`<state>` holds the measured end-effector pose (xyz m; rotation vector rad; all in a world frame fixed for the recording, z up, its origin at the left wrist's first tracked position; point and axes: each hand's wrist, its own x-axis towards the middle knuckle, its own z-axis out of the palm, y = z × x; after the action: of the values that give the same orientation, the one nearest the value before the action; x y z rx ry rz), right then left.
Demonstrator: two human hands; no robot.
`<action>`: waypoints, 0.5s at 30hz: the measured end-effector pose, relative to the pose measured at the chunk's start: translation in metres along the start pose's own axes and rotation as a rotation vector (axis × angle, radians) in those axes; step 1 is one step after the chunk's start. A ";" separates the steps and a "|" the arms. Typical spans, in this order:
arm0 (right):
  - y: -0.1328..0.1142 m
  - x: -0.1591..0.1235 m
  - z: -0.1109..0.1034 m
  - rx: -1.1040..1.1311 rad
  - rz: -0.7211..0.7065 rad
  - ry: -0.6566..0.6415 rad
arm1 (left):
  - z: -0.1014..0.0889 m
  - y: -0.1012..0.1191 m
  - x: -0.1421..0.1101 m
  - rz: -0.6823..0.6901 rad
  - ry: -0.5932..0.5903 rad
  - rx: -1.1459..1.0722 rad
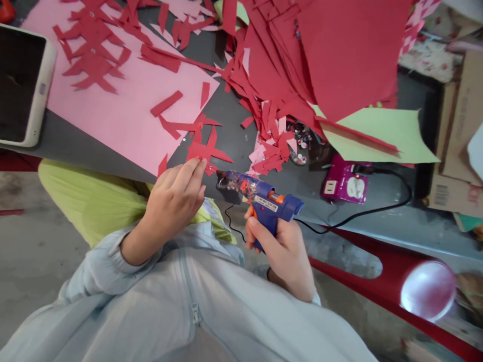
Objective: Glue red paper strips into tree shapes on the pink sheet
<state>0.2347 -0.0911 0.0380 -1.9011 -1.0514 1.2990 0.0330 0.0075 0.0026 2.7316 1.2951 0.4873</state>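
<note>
A grey table (236, 120) runs across the view, and here on its near edge is the red cut-out (206, 150), a pointed-armed shape beside the corner of the pink sheet (124, 115). The left hand (173, 198) is on it, unclenched, fingers together, tips down on the paper. In from the other side comes the blue glue gun (269, 203), the right hand (285, 246) wrapped firmly round its grip, nozzle pointing at the cut-out and just beside it.

Moving out, red and pink scraps (271, 151) pile up beyond the gun, next to a clear tray (302, 143) of small shiny bits. Far left, a white-framed tablet (22, 85) overlaps the pink sheet, near a joined row of red shapes (92, 50). Over right, big red sheets (354, 55) lie partly over a green sheet (385, 133), and a black cord (410, 191) loops by the purple socket box (346, 182).
</note>
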 end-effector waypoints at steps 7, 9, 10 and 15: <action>-0.003 0.006 0.003 0.040 -0.043 -0.095 | 0.001 0.000 -0.001 -0.013 -0.012 -0.009; -0.005 0.006 0.003 0.032 -0.039 -0.094 | 0.001 0.000 -0.001 -0.013 -0.015 -0.017; -0.005 0.006 0.002 0.025 -0.031 -0.093 | 0.001 -0.001 -0.001 -0.015 -0.018 -0.025; -0.005 0.001 -0.005 0.001 -0.017 -0.106 | 0.000 0.000 -0.001 -0.032 -0.035 -0.044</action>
<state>0.2377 -0.0883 0.0431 -1.8357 -1.1171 1.4029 0.0322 0.0069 0.0023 2.6671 1.3021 0.4579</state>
